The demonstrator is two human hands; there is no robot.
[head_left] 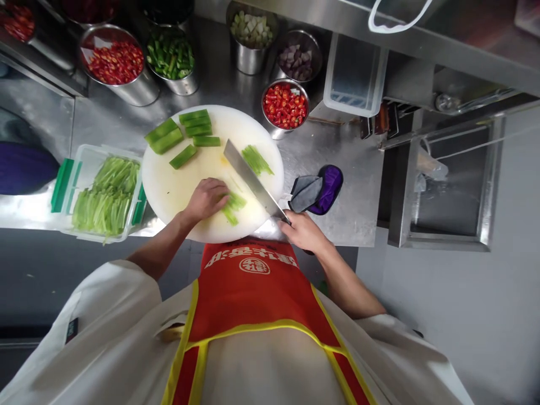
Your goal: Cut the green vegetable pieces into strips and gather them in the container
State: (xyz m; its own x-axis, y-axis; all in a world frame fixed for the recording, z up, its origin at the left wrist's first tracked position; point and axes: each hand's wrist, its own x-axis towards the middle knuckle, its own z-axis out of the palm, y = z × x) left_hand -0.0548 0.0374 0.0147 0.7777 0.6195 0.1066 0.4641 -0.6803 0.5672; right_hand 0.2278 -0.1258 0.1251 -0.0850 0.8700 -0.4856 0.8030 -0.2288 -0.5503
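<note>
My right hand (302,229) is closed round the handle of a broad-bladed cleaver (255,181), whose blade slants over the round white cutting board (164,191). On the board, my left hand (208,198) rests with bent fingers on thin green strips (233,208); I cannot tell how firmly it grips them. Beyond the blade lies a small bundle of similar green strips (256,160). Thick green blocks (163,136) and shorter green pieces (196,122) sit toward the board's far left.
A clear plastic box (137,197) of green strips stands left of the board. Metal containers of cut red chillies (116,63), green chillies (171,56) and red pieces (286,106) line the back. A purple-and-grey cloth item (331,188) lies right; farther right is a sink (485,214).
</note>
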